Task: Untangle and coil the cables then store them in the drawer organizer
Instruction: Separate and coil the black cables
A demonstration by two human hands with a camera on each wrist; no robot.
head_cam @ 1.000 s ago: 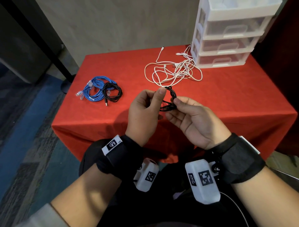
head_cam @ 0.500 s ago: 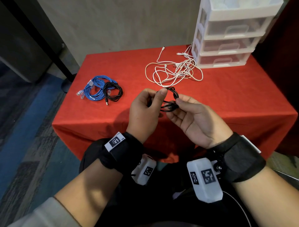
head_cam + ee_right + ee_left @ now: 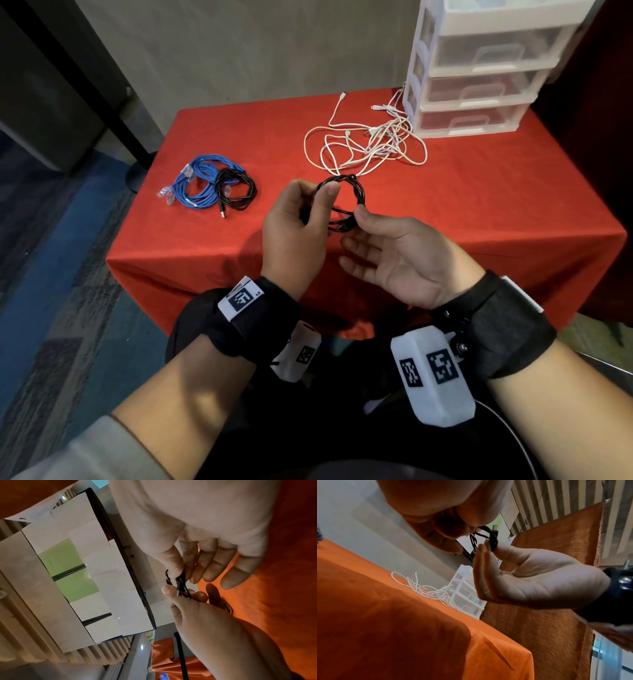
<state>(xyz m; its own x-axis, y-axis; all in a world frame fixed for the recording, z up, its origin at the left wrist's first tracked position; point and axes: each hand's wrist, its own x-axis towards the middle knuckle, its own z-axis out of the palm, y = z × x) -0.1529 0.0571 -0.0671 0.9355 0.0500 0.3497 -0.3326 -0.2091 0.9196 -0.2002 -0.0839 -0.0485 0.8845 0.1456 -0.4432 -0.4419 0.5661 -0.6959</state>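
A small black cable coil (image 3: 358, 193) hangs above the near edge of the red table (image 3: 479, 212), held between both hands. My left hand (image 3: 317, 193) grips its left side, thumb over the strands and fingers curled round them. My right hand (image 3: 358, 219) pinches the lower right of the coil between thumb and forefinger, its other fingers held straight. The left wrist view shows that pinch on the coil (image 3: 493, 540); in the right wrist view the coil (image 3: 180, 586) sits between both thumbs. The white drawer organizer (image 3: 479, 68) stands at the back right with its drawers closed.
A tangle of white cables (image 3: 370, 144) lies just in front of the organizer. At the table's left lie a blue cable coil (image 3: 195, 181) and a second black coil (image 3: 236, 188), touching each other. The red cloth drops off at the near edge by my lap.
The black coil has turned from a narrow bundle into a wider round loop facing me. My left thumb has shifted along it, and my right hand's free fingers have spread out.
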